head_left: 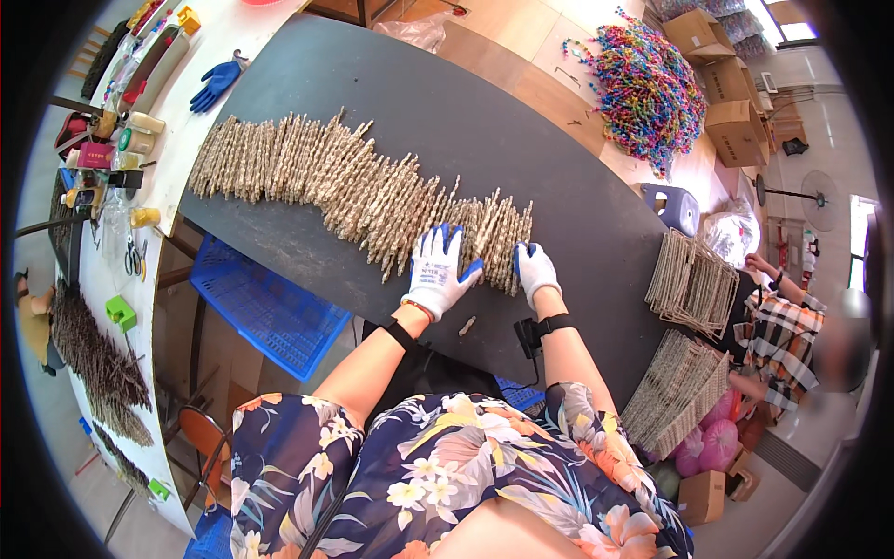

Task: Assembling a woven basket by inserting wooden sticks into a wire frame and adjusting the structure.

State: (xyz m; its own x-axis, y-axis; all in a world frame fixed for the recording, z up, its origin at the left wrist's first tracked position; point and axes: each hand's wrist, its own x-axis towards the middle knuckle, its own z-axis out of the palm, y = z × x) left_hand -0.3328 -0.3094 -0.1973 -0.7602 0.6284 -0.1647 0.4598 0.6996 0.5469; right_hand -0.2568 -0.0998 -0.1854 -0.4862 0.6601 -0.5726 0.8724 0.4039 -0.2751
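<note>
A long row of knobbly beige strands (363, 186), packed side by side, runs across the dark grey table. My left hand (440, 272), in a white glove with blue fingertips, lies over the near ends toward the row's right side, its fingers spread. At the right end, my right hand (537, 272), gloved alike, rests against the outermost strands with its fingers extended; its far side is hidden. Strands lie between the two hands. A small loose beige piece (467, 326) is on the table just nearer to me.
Bundled beige frames (694, 279) stand at the table's right end, beside a person (782, 326) in a checked shirt. A blue plastic crate (270, 303) sits below the left edge. A blue glove (216, 86) lies on the white table. Colourful beaded strands (647, 93) are heaped beyond.
</note>
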